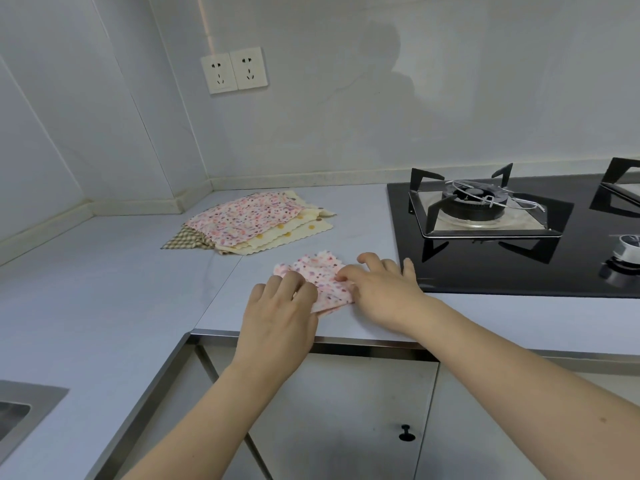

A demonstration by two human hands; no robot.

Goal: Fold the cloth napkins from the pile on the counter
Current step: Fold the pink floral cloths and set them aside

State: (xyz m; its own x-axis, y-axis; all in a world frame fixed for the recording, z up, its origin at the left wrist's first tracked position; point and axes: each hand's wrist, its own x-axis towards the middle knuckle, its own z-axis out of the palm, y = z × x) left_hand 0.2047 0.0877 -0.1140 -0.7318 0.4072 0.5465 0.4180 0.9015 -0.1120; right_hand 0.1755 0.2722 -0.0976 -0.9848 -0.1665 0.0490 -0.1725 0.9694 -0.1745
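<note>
You've got both hands on a small floral napkin (320, 275) near the counter (104, 289) edge, left hand (280, 306) and right hand (377, 289) pinching its folds; the pile (256, 220) sits behind, stove (502, 237) right.

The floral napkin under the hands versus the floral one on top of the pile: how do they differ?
The napkin under the hands is folded small, held by the left hand and right hand; the pile's top napkin lies spread wide and untouched. The first lies alone near the counter's front edge; the second rests on other cloths farther back. Both share a pink floral print.
</note>
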